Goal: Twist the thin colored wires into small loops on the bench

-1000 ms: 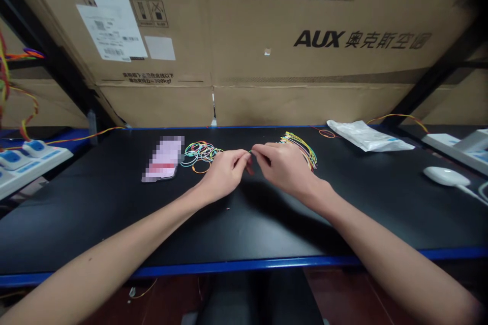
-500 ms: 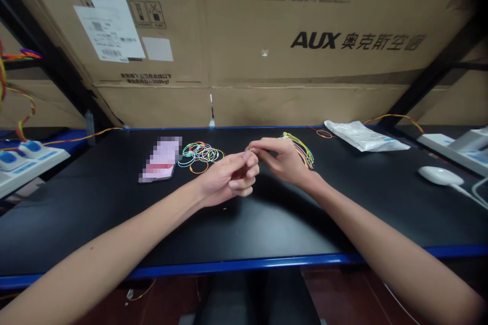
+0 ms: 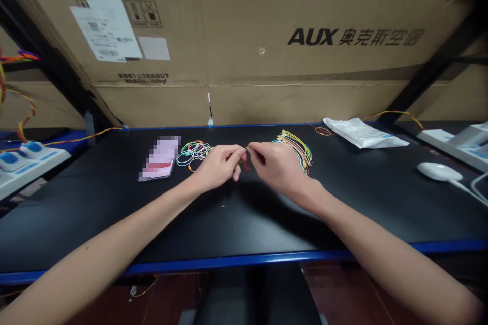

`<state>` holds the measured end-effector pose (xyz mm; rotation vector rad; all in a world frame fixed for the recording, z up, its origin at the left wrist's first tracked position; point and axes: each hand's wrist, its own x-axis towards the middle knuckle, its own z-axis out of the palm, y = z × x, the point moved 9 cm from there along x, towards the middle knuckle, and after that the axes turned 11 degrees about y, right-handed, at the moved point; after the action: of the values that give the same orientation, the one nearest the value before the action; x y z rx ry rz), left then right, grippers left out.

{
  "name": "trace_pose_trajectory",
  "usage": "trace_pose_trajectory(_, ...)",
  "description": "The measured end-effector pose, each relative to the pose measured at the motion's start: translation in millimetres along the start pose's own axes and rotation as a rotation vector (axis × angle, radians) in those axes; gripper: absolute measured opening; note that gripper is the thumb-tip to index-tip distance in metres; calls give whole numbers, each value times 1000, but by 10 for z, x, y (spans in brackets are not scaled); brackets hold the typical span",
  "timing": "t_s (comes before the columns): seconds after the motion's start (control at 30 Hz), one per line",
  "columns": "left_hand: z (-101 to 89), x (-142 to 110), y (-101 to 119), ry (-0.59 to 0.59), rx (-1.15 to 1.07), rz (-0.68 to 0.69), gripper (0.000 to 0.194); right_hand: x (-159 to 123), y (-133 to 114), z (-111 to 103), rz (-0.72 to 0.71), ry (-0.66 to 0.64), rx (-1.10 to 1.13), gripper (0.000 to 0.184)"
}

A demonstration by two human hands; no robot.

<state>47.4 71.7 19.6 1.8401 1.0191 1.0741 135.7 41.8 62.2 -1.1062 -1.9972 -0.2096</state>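
My left hand (image 3: 219,166) and my right hand (image 3: 276,162) meet fingertip to fingertip above the middle of the black table (image 3: 183,233). Both are closed in a pinch. A bit of thin green wire (image 3: 246,149) shows between the fingertips; the fingers hide most of it. Behind my left hand lies a tangle of coloured wire loops (image 3: 186,155), white, teal and orange among them, partly covered by the hand. Past my right hand a bundle of unlooped coloured wires (image 3: 299,144), yellow, green and red, lies fanned out on the table.
A phone (image 3: 160,157) with a blurred screen lies left of the loops. Toward the back right is a white plastic packet (image 3: 364,133). A white mouse-shaped device (image 3: 439,171) with a cable and power strips (image 3: 36,160) sit toward the sides. A large cardboard box (image 3: 244,71) stands behind.
My right hand has turned more palm-down, and my left fingers have curled and rolled over. The fingertips stay together, slightly further left. The view has shifted a little.
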Motion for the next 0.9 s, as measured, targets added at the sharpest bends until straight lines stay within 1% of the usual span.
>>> trace_pose_trajectory(0.07,-22,-16,36,17,83,55,32,-27,-2,16,60,5,-21,25)
trace_pose_trajectory(0.2,-86,-33,82,96,235,153,33,-60,32,68,136,13,-6,24)
trace_pose_trajectory(0.27,-95,-24,73,113,234,163,32,-58,61,85,144,25,21,23)
trace_pose_trajectory(0.33,-82,7,5,98,120,104,31,-39,95,102,117,35,50,22)
trace_pose_trajectory(0.4,-66,50,-114,77,-62,-10,27,-9,136,116,60,36,70,22)
trace_pose_trajectory(0.43,-77,73,-172,88,-134,-59,25,6,162,126,29,26,78,21)
trace_pose_trajectory(0.5,-133,115,-272,132,-196,-119,26,32,245,154,2,-18,104,21)
trace_pose_trajectory(0.57,-218,148,-342,191,-156,-131,29,51,359,195,24,-87,144,21)
trace_pose_trajectory(0.67,-321,172,-392,255,-24,-108,30,36,538,346,63,-291,192,20)
trace_pose_trajectory(0.7,-330,173,-399,257,13,-99,29,50,651,348,95,-299,159,20)
trace_pose_trajectory(0.8,-295,157,-408,218,99,-72,28,114,1182,188,275,-178,-41,22)
trace_pose_trajectory(0.83,-273,148,-407,198,126,-58,28,117,1392,84,346,-116,-128,24)
trace_pose_trajectory(0.9,-228,128,-405,160,181,-25,27,54,1828,-210,525,56,-298,28)
